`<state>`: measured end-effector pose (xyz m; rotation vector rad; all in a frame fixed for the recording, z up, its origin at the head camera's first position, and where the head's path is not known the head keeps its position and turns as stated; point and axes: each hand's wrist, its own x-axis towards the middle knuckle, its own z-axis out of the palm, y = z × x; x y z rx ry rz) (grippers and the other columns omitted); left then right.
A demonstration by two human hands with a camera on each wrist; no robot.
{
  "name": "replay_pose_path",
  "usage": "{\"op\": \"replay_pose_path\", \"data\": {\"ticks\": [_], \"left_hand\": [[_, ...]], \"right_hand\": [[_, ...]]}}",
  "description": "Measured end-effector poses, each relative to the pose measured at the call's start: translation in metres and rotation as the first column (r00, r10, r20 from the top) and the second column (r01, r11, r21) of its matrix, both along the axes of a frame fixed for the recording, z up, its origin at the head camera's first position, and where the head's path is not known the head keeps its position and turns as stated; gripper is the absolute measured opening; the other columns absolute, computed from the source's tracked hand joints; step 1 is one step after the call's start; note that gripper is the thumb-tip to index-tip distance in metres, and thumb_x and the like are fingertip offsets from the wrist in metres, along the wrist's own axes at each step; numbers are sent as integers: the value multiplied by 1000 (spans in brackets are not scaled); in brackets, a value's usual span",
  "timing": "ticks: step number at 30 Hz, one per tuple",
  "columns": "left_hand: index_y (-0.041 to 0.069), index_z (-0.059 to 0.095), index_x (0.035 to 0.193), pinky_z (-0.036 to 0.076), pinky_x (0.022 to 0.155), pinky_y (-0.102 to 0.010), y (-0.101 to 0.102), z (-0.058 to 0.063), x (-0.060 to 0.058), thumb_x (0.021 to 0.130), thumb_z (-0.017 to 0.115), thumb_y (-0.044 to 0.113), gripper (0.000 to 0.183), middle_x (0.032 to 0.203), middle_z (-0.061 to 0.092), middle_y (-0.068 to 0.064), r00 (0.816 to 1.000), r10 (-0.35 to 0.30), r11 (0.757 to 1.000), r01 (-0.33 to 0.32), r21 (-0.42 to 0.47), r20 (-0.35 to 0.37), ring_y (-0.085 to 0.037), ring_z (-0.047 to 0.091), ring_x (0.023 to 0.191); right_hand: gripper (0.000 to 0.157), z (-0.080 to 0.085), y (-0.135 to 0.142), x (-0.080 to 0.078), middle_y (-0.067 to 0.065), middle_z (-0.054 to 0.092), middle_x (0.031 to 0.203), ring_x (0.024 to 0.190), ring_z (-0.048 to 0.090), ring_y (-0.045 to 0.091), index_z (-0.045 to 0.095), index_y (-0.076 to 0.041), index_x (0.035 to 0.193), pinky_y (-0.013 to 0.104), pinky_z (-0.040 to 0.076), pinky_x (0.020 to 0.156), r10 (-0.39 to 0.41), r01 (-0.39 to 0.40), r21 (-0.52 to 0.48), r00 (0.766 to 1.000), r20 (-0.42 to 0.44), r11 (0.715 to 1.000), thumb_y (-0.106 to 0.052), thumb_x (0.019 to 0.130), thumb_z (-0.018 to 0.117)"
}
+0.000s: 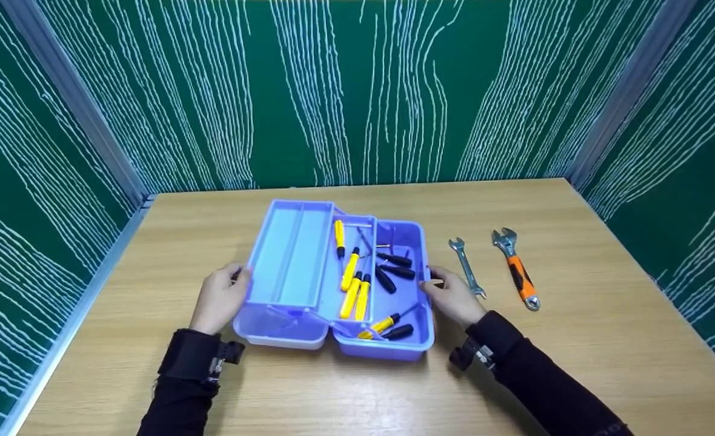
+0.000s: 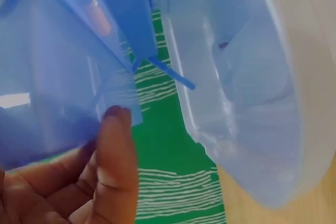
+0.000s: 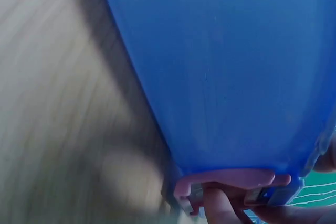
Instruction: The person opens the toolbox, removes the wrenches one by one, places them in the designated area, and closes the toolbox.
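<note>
A purple-blue toolbox (image 1: 382, 351) stands spread open on the table, its cantilever trays fanned out. My left hand (image 1: 221, 297) pinches the outer edge of the left tray (image 1: 282, 254); the left wrist view has the thumb (image 2: 116, 156) on the translucent panel's corner. At the right wall, my right hand (image 1: 454, 297) grips the box, fingers at the pink latch (image 3: 226, 178) in the right wrist view. Several yellow-handled screwdrivers (image 1: 351, 272) lie in the middle tray, and several black-handled ones (image 1: 395, 260) in the deep right compartment.
Right of the box lie an open-end wrench (image 1: 466, 266) and an adjustable wrench (image 1: 518, 270) with an orange and black handle. A green panel wall (image 1: 357, 121) with white wavy lines borders the wooden table (image 1: 369, 399) at the back and sides.
</note>
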<state>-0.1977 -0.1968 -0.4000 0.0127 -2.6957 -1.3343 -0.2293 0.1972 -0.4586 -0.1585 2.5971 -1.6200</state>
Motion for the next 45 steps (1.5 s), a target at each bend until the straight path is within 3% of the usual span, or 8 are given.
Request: {"op": "replay_pose_path", "data": {"ticks": [6,10,14,17,23,37,41,45], "left_hand": [[-8,62,124,56,79,-26,-16,-8,-7,106,37,16,39,112,67,-23,999,35,989,-39,141,33,-17,67,89],[-10,60,124,56,87,-38,-21,-22,-8,105,39,14,37,114,66,-27,998,19,999,-22,46,61,-29,67,97],[-13,59,122,48,99,-55,-19,-39,-6,96,44,2,34,117,65,-31,995,-87,994,91,-66,55,-45,62,110],[-14,60,121,45,102,-56,-16,-51,-5,90,47,-3,35,116,65,-32,988,-153,985,154,-76,18,-46,62,110],[-13,63,117,48,99,-53,-15,-61,-3,92,48,-2,31,112,67,-30,989,-150,987,150,-61,10,-43,65,105],[-14,59,122,48,98,-53,-15,-45,-1,95,37,-1,38,115,66,-30,994,-101,991,104,-85,47,-39,65,103],[-5,61,82,50,72,-39,-14,-33,-6,101,36,14,36,73,60,-14,985,-32,999,39,-34,168,-23,58,73],[-7,64,90,46,76,-32,-13,-26,-8,102,38,24,42,80,61,-14,969,-17,996,-5,88,248,-22,57,80]], "right_hand": [[44,-1,-2,2,26,59,130,113,61,33,51,7,136,35,53,90,-21,21,6,1000,-18,1000,-13,96,54],[44,-3,-2,1,25,59,130,111,62,33,51,6,136,34,53,88,-27,27,9,1000,-11,1000,-14,97,54],[44,-3,-2,1,25,59,129,110,61,33,51,6,136,35,53,89,-39,39,18,999,-12,999,-14,97,53],[44,-5,-2,1,25,58,130,111,61,32,50,6,137,35,52,91,-46,46,17,999,-11,999,-15,98,52],[45,-6,-1,1,25,58,130,110,61,31,49,5,138,35,53,91,-44,44,10,999,-11,999,-16,98,52],[46,-3,-3,2,28,60,125,102,65,29,47,8,139,22,52,78,-32,33,-42,999,9,999,-13,98,50],[47,-4,-2,1,27,61,124,100,65,27,46,7,140,22,52,77,-31,31,-38,999,16,999,-14,98,50],[47,-6,-1,0,27,60,125,101,65,28,46,7,141,23,53,78,-23,24,-40,1000,18,999,-14,98,50]]}}
